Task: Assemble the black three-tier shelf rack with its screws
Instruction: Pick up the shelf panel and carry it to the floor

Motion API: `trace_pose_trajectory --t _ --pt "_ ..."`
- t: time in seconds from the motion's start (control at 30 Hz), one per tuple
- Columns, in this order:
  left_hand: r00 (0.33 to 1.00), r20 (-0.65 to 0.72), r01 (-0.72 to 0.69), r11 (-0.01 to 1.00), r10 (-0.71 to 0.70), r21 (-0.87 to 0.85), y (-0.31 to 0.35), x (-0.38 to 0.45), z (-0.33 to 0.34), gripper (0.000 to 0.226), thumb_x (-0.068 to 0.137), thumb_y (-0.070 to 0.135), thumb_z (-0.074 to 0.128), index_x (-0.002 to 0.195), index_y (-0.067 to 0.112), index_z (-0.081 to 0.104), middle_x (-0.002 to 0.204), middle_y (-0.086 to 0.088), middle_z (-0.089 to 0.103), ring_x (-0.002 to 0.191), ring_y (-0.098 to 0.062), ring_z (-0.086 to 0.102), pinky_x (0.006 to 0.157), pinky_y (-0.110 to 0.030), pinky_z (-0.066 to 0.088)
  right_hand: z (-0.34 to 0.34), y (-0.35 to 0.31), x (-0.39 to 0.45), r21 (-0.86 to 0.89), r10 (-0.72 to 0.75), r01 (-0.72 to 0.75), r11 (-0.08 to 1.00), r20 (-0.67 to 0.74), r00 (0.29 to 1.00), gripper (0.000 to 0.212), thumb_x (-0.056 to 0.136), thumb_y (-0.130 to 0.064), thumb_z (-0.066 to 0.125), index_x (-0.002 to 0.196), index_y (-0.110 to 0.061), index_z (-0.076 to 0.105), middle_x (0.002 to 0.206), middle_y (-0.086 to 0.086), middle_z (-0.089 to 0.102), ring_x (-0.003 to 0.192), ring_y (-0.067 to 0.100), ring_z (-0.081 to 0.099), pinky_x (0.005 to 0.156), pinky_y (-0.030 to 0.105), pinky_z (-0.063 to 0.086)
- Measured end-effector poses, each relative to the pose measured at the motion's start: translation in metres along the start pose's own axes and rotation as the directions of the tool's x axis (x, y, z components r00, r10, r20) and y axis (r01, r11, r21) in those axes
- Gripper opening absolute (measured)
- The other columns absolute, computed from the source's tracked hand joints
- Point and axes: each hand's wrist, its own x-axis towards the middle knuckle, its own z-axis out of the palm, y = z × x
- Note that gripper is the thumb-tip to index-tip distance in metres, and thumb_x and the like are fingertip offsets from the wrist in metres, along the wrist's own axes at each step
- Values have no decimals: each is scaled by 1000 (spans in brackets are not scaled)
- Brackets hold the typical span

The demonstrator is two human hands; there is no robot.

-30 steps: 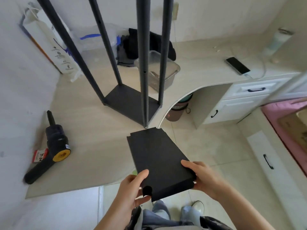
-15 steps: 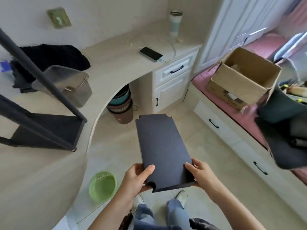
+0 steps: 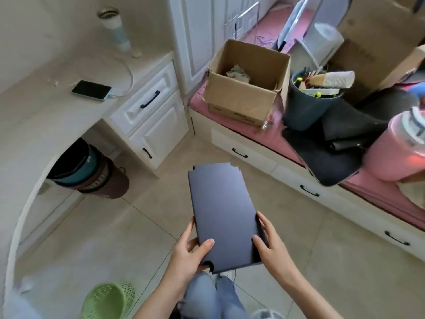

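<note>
Now both hands, left hand (image 3: 187, 252) and right hand (image 3: 272, 246), grip the black shelf panel (image 3: 224, 215) at its six-o'clock end, above the floor (image 3: 138, 226).

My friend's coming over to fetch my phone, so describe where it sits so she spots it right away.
Find the pale curved desk against the wall. At its right end, above the white drawers, the phone lies flat, screen up. It is the only dark slab there, with a pale blue edge and a white cable plugged in.
</note>
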Motion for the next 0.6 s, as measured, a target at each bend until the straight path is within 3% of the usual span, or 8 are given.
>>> trace_pose_trajectory --t 0.07,0.13,0.27,0.37,0.5,0.6 --pt "999 41 17 998 -20 59 4 19 16 83 92 14 73 155 45 28 115 6 76 103 -15 74 69 -31 59 -14 11 10 18 26 -26 1000 -29 999 62 96 1 50 140 -40 36 135 -35 41 122 -23 38 92 -6 24" --pt "996 68 47 994 -54 98 7 39 31 85 92 14 73 155 47 27 116 6 76 104 -15 74 69 -34 60 -24 24 20 39 73 -70 997 -65 995 59 96 -1 50 144 -34 38 137 -28 43 126 -12 40 91 -7 24" --pt "983 139 93 976 -122 198 12 89 57 85 91 17 75 154 49 28 113 4 77 104 -18 74 78 -45 63 -38 52 46 112 171 -157 981 -133 976 54 98 -4 49 146 -29 41 140 -21 45 128 -4 41 96 4 28" --pt "963 177 152 950 -205 272 14 140 77 80 94 16 72 155 45 28 108 -1 78 97 -17 76 71 -37 62 -42 77 76 162 272 -247 955 -152 950 51 99 -7 48 147 -25 42 142 -16 47 127 0 42 103 16 31" --pt "931 194 231 910 -309 345 5 216 103 75 95 15 70 155 40 32 105 -3 79 79 -13 76 63 -32 60 -43 119 128 187 381 -350 918 -170 909 50 100 -10 46 148 -23 42 147 -10 47 127 4 44 102 19 32" --pt "913 189 263 874 -363 408 -13 278 123 75 96 17 69 157 38 29 104 -2 79 91 -20 76 77 -40 64 -41 160 173 201 449 -415 887 -168 878 50 101 -11 45 149 -22 40 149 -7 46 135 12 43 106 23 34"
